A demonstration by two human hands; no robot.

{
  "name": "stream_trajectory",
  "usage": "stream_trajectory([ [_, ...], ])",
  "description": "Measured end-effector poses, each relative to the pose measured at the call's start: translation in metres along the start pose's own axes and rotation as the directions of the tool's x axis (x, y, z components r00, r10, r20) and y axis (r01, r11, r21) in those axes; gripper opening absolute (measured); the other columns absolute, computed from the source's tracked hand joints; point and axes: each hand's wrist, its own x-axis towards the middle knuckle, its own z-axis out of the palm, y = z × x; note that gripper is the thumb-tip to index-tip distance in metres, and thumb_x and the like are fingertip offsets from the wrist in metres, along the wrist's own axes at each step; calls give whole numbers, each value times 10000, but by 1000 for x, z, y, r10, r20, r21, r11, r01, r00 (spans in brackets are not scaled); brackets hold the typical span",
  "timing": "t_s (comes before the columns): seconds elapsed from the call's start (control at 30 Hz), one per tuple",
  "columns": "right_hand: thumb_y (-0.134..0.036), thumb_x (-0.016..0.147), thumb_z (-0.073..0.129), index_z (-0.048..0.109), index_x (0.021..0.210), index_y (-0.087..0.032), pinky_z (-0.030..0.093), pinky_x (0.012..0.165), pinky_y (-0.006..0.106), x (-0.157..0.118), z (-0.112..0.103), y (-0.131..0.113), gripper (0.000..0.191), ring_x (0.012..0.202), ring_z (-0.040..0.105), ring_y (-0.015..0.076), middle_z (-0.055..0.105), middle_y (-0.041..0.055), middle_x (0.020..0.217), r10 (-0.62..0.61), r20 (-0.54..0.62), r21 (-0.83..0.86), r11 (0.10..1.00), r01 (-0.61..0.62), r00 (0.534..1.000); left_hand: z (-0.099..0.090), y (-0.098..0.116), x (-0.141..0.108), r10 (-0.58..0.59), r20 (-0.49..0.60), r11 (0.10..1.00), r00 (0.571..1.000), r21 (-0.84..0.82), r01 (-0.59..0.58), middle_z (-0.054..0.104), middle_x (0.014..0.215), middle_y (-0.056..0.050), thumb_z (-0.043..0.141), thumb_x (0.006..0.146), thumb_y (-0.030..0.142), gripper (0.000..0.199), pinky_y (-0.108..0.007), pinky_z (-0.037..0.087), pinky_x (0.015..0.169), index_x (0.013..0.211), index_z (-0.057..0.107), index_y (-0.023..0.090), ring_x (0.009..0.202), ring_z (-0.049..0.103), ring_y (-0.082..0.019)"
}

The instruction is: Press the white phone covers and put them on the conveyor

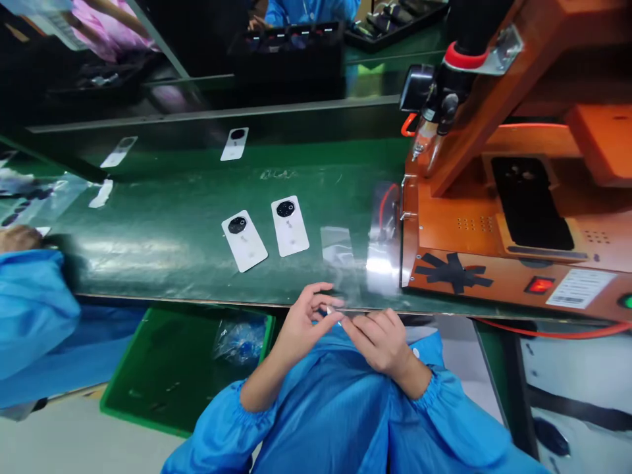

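Note:
My left hand and my right hand meet at the table's front edge, above my lap. Thumb and fingers of the left are pinched around a tiny white piece, too small to name. The right hand's fingers are curled, their tips touching the left thumb; whatever they grip is hidden. Beyond them on the green table lie two white phone back covers, one tilted left and one more upright, each with a dark camera area. A clear film sheet lies just past my fingers.
At right stands an orange press machine with a black phone-shaped plate in its fixture. Another white cover lies farther back. A green bin sits below the table at left, near a co-worker's blue sleeve.

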Motion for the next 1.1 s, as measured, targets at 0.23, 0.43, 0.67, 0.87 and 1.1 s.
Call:
stream_trajectory([
  [0.23, -241, 956, 711, 711, 1111, -201, 410, 723, 332, 13, 0, -1, 160, 814, 611, 160, 722, 33, 883, 250, 7, 197, 949, -246, 968, -13, 4, 11, 15, -53, 997, 998, 78, -11, 778, 1001, -35, 742, 890, 378, 512, -285, 635, 737, 1362, 601, 235, 752, 721, -143],
  [0.43, -207, 1013, 607, 713, 1186, -193, 410, 766, 352, 49, 4, 6, 203, 940, 615, 190, 736, 72, 1067, 278, 138, 112, 949, -294, 951, -12, 8, 9, 86, -68, 976, 994, 206, -71, 798, 1056, -42, 716, 900, 338, 297, -289, 637, 783, 1178, 713, 236, 976, 768, -210],
  [0.67, -177, 1029, 576, 716, 1119, -188, 344, 731, 361, 55, 5, 14, 167, 877, 586, 175, 738, 40, 964, 155, 181, 68, 983, -170, 971, -15, 8, 15, 260, -80, 891, 962, 405, -207, 800, 993, -30, 676, 946, 326, 149, -344, 619, 878, 1030, 775, 252, 920, 758, -201],
  [0.87, -177, 1029, 548, 697, 1012, -167, 350, 721, 361, 63, -5, 22, 150, 854, 547, 196, 687, 55, 899, 102, 281, -34, 995, -96, 954, -15, 5, 30, 459, 11, 767, 889, 500, -402, 768, 976, -69, 649, 978, 365, 197, -352, 586, 879, 976, 794, 232, 955, 707, -206],
  [1.1, -131, 922, 621, 670, 993, -144, 454, 785, 385, 66, -46, 16, 87, 918, 571, 242, 663, 126, 1055, 161, 115, -135, 980, -145, 980, -2, 17, 43, 451, 147, 583, 880, 698, -416, 707, 1288, -103, 600, 980, 525, 463, -498, 457, 977, 1330, 646, 225, 1177, 574, -303],
])
